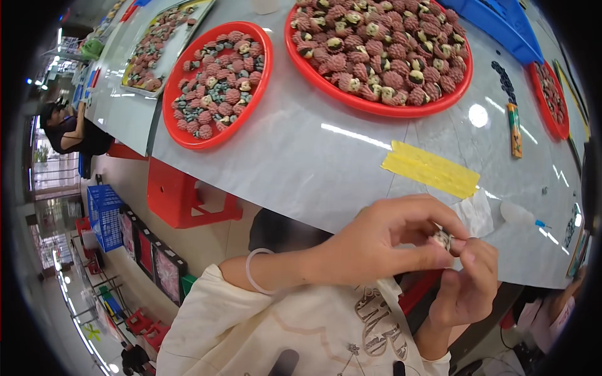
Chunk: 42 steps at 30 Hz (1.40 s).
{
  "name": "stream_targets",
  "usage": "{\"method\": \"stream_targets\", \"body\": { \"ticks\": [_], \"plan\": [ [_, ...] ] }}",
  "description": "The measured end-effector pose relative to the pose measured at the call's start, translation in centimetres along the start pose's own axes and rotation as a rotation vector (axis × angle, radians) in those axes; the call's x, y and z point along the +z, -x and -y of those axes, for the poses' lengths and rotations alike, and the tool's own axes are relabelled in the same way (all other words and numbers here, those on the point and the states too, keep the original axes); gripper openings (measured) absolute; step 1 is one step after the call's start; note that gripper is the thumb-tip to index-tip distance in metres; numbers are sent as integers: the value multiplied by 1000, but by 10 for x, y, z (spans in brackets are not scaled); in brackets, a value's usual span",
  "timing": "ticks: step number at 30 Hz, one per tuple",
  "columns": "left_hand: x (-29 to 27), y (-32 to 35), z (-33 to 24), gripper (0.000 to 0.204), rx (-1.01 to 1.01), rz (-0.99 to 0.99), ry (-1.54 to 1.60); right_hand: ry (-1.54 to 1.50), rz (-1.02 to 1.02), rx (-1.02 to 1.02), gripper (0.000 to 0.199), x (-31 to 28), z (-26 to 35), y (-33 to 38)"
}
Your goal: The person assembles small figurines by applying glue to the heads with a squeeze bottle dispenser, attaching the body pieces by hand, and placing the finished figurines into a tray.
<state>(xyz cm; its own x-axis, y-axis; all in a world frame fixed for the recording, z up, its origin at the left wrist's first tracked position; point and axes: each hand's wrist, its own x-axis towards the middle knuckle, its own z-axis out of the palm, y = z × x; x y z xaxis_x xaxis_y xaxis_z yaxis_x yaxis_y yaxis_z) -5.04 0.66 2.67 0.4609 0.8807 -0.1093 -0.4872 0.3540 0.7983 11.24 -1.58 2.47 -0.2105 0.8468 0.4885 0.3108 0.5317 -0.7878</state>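
Note:
My left hand, with a pale bangle on its wrist, pinches a small pink, cream and dark piece between thumb and forefinger. Close against it, my right hand has its thumb and fingertips pressed together at the piece's edge. Whether those fingertips hold something tiny of their own is hidden. Both hands are above the table's near edge. Just beyond them lie a crumpled white tissue and a strip of yellow tape on the grey tabletop.
Red round trays hold many ridged pink pieces. A metal tray is at the far left, a blue bin at the far right. A white bottle and an orange tube lie rightward. A red stool stands below.

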Motion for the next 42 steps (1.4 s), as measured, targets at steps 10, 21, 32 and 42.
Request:
{"method": "stream_targets", "body": {
  "ticks": [10,21,32,42],
  "plan": [
    [-142,34,-108,21,324,-584,-1869,67,-115,166,14,-14,-14,7],
    [-166,19,-112,43,131,-627,-1936,24,-152,327,9,-25,-15,8],
    [-111,-66,-122,24,749,-384,-1994,147,-157,313,10,-52,-22,13],
    [-82,-70,-108,12,593,-371,-1232,281,-524,430,14,-94,-40,15]
  ]
}}
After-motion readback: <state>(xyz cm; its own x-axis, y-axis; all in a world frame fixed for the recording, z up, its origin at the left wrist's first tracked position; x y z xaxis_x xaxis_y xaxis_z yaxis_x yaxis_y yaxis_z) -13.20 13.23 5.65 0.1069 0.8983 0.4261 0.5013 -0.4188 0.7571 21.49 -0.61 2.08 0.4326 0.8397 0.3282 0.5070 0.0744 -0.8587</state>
